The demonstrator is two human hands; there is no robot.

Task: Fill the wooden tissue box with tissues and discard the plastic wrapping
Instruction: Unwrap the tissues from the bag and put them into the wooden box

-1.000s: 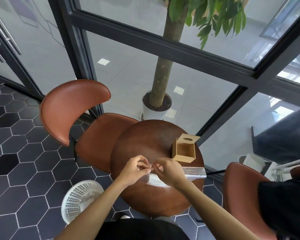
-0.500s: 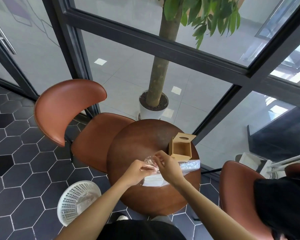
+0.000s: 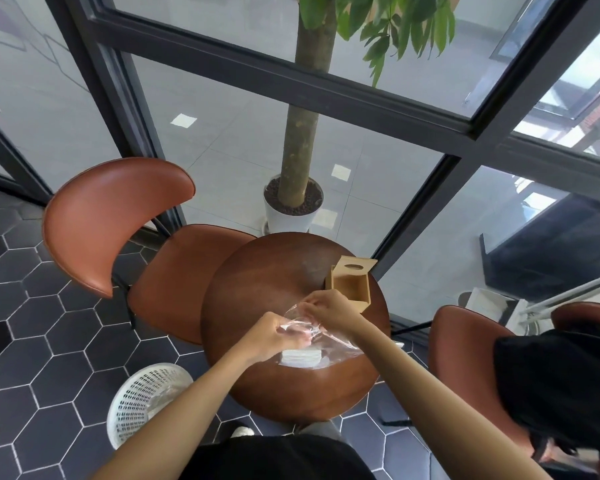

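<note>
The wooden tissue box (image 3: pixel 351 287) stands open on the far right of the round wooden table (image 3: pixel 257 271), its slotted lid tilted up behind it. A white stack of tissues (image 3: pixel 300 357) lies on the table near me, partly inside clear plastic wrapping (image 3: pixel 333 344). My left hand (image 3: pixel 274 336) and my right hand (image 3: pixel 329 311) both pinch the loose upper end of the wrapping above the stack, close together. The box interior looks bare.
A white perforated basket (image 3: pixel 146 400) stands on the dark hexagon-tiled floor left of the table. Brown leather chairs sit at the left (image 3: pixel 118 223) and right (image 3: pixel 465 351). A seated person in black (image 3: pixel 561 393) is at the right. A potted tree (image 3: pixel 293 202) stands behind glass.
The wrapping has been pulled open and lifted off the pack's end, exposing the white tissues. Both hands rose slightly and moved apart; the pack swung closer to me.
</note>
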